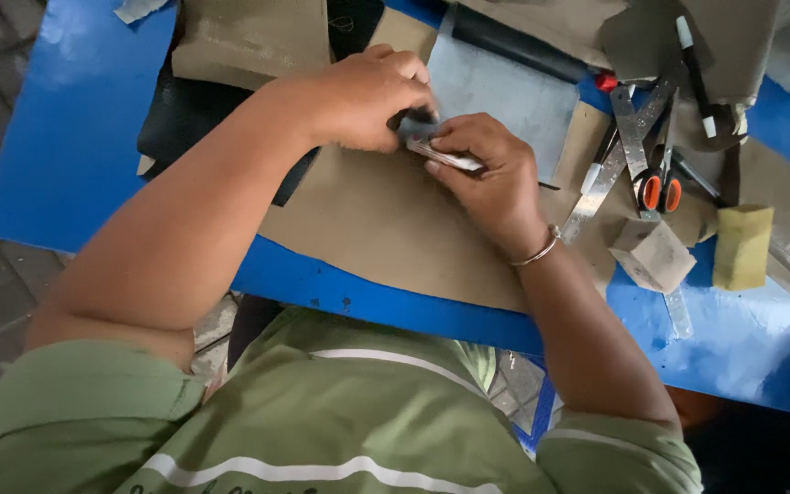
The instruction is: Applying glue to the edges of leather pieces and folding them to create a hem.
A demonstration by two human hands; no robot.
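Both hands meet over one large tan leather sheet [386, 229] spread on the blue table [75, 137]. The left hand [368, 96] is closed around one small dark tool [416, 121], and the right hand [491, 174] pinches one thin flat metal strip [450, 157] just beneath it, fingertips touching. To the right of the right hand lie one pair of orange-handled scissors [658, 174], two steel rulers [628, 137], one tan block [653, 254] and one yellow sponge [742, 247]. One grey sheet [514, 91] lies just beyond the hands.
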